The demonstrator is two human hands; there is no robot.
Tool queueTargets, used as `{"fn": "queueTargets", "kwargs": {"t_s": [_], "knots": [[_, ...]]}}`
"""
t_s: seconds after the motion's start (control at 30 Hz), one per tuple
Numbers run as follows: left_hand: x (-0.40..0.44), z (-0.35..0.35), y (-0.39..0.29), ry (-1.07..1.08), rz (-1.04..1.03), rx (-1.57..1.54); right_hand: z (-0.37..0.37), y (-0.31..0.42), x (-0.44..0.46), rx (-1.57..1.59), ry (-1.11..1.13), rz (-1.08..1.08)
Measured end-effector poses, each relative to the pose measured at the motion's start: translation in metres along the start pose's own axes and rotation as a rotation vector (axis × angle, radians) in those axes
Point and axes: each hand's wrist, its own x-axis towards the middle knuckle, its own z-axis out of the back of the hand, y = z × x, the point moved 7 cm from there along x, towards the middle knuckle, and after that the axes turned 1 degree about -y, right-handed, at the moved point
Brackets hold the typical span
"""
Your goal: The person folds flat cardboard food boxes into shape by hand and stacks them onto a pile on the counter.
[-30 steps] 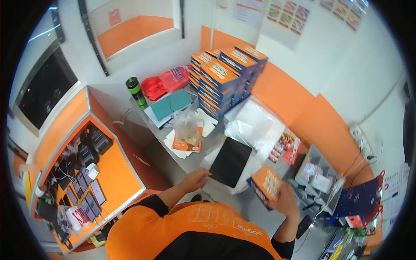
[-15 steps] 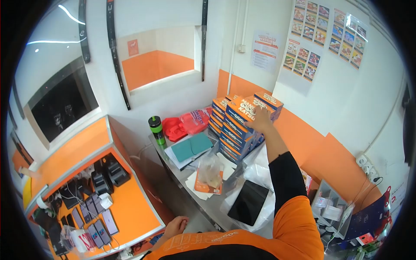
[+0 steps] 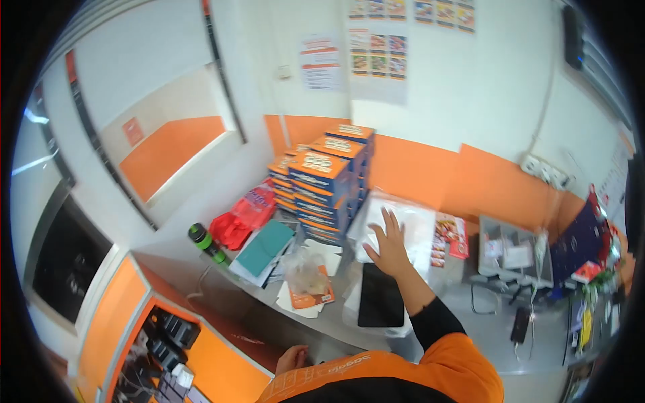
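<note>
My right hand [image 3: 391, 247] reaches out with its fingers spread and holds nothing. It is over a stack of clear plastic bags [image 3: 415, 225], just beyond a black tablet [image 3: 380, 299]; whether it touches the plastic I cannot tell. My left hand [image 3: 293, 358] is low, close to my body, its fingers curled in and nothing visible in them. Left of the right hand stand stacked orange and blue food boxes [image 3: 319, 198]. In front of them a clear bag [image 3: 306, 271] lies on an orange card [image 3: 312, 293] and white papers.
Along the table's left part are a teal folder [image 3: 267, 247], a red plastic bag [image 3: 245, 215] and a black-green bottle [image 3: 205, 242]. To the right are red leaflets [image 3: 451, 236] and a grey divided tray [image 3: 514, 254]. An orange cabinet [image 3: 228, 359] with devices stands at lower left.
My right hand has come off the top of the stacked boxes and moved down over the plastic bags. The view has swung to the right; the left hand stays low.
</note>
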Motion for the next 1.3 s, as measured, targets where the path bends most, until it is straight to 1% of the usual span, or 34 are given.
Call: {"fn": "queueTargets", "kwargs": {"t_s": [0.07, 0.1, 0.13, 0.17, 0.2, 0.27, 0.33, 0.4, 0.43, 0.47, 0.53, 0.57, 0.63, 0.67, 0.7, 0.73, 0.77, 0.8, 0.87, 0.9, 0.97, 1.0, 1.03, 1.07, 1.13, 1.17, 1.2, 1.23, 1.27, 1.3], "knots": [[0.017, -0.017, -0.008, 0.107, -0.039, -0.037, 0.012, -0.052, -0.080, -0.249, 0.082, -0.183], [0.024, -0.028, -0.009, 0.168, -0.101, -0.040, 0.025, -0.075, -0.119, -0.375, 0.129, -0.300], [0.031, -0.042, -0.006, 0.243, -0.166, -0.044, 0.043, -0.090, -0.156, -0.441, 0.124, -0.340], [0.039, -0.058, -0.005, 0.324, -0.235, -0.051, 0.067, -0.094, -0.186, -0.498, 0.123, -0.356], [0.047, -0.077, -0.003, 0.432, -0.247, -0.059, 0.095, -0.094, -0.211, -0.556, 0.129, -0.376], [0.056, -0.117, -0.002, 0.654, -0.269, -0.068, 0.150, -0.091, -0.260, -0.609, 0.095, -0.494], [0.063, -0.151, -0.053, 0.827, -0.476, -0.002, 0.197, -0.085, -0.318, -0.710, 0.028, -0.586], [0.062, -0.187, -0.120, 0.978, -0.719, 0.102, 0.227, -0.086, -0.398, -0.750, 0.016, -0.797], [0.062, -0.210, -0.140, 1.008, -0.781, 0.115, 0.235, -0.082, -0.442, -0.772, 0.024, -0.909], [0.058, -0.228, -0.163, 1.027, -0.815, 0.065, 0.236, -0.078, -0.487, -0.786, 0.027, -1.012], [0.047, -0.262, -0.211, 1.033, -0.871, -0.040, 0.219, -0.066, -0.608, -0.819, 0.063, -1.291], [0.042, -0.284, -0.222, 1.054, -0.852, -0.129, 0.205, -0.052, -0.669, -0.823, 0.072, -1.426], [0.016, -0.323, -0.251, 1.077, -0.824, -0.167, 0.174, -0.009, -0.799, -0.561, 0.160, -1.840], [0.001, -0.341, -0.260, 1.086, -0.801, -0.189, 0.157, 0.029, -0.855, -0.330, 0.127, -2.053], [-0.018, -0.361, -0.264, 1.131, -0.815, -0.224, 0.148, 0.078, -0.895, -0.233, 0.019, -2.213], [-0.042, -0.378, -0.267, 1.197, -0.830, -0.189, 0.088, 0.111, -0.994, -0.058, 0.115, -2.268], [-0.068, -0.396, -0.272, 1.254, -0.847, -0.158, 0.090, 0.159, -1.008, 0.152, 0.404, -2.195], [-0.094, -0.414, -0.275, 1.303, -0.863, -0.128, 0.092, 0.196, -1.038, 0.246, 0.440, -2.247], [-0.147, -0.457, -0.259, 1.454, -0.771, -0.136, 0.109, 0.269, -1.093, 0.352, 0.297, -2.517], [-0.173, -0.477, -0.253, 1.530, -0.713, -0.127, 0.122, 0.293, -1.112, 0.373, 0.195, -2.632], [-0.222, -0.509, -0.261, 1.566, -0.830, -0.105, 0.148, 0.332, -1.143, 0.385, -0.032, -2.812], [-0.245, -0.517, -0.274, 1.582, -0.889, -0.089, 0.159, 0.343, -1.157, 0.388, -0.146, -2.870], [-0.265, -0.528, -0.288, 1.615, -0.908, -0.041, 0.166, 0.353, -1.167, 0.392, -0.255, -2.917], [-0.283, -0.538, -0.306, 1.643, -0.894, -0.058, 0.172, 0.356, -1.178, 0.399, -0.371, -2.952], [-0.316, -0.556, -0.337, 1.686, -0.854, -0.100, 0.179, 0.340, -1.202, 0.404, -0.539, -2.952], [-0.330, -0.566, -0.351, 1.713, -0.869, -0.078, 0.177, 0.323, -1.218, 0.408, -0.584, -2.924], [-0.342, -0.578, -0.361, 1.747, -0.891, -0.084, 0.178, 0.289, -1.234, 0.347, -0.499, -2.794], [-0.352, -0.592, -0.371, 1.784, -0.917, -0.091, 0.174, 0.253, -1.260, 0.215, -0.373, -2.605], [-0.362, -0.606, -0.378, 1.822, -0.947, -0.098, 0.156, 0.198, -1.261, 0.130, 0.024, -2.209], [-0.371, -0.622, -0.383, 1.817, -0.978, -0.088, 0.178, 0.175, -1.245, 0.157, -0.171, -2.303]]}}
